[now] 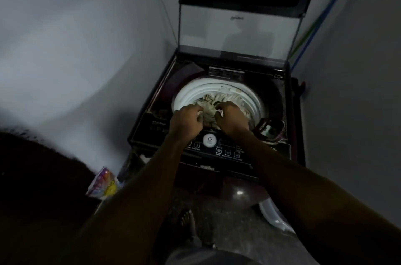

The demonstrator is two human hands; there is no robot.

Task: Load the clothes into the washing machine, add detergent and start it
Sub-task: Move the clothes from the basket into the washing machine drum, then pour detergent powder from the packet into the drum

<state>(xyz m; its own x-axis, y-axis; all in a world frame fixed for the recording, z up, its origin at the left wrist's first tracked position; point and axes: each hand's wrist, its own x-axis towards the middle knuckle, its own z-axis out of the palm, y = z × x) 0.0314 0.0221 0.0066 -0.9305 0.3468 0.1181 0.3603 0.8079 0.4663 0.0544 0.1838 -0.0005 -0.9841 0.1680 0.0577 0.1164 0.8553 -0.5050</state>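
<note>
Head view: hands (186, 122) (233, 120) clutch, partly hide clothes (219, 97).

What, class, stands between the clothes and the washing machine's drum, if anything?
Nothing visible does. The lid stands raised at the back, the mouth of the drum is open, and the pale clothes already lie inside it, with the left hand and right hand gripping them.

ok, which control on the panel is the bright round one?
The white dial showing 6, mid-panel, between the wrists of the left hand and right hand, both gripping the clothes. The other controls are small dark square buttons.
</note>
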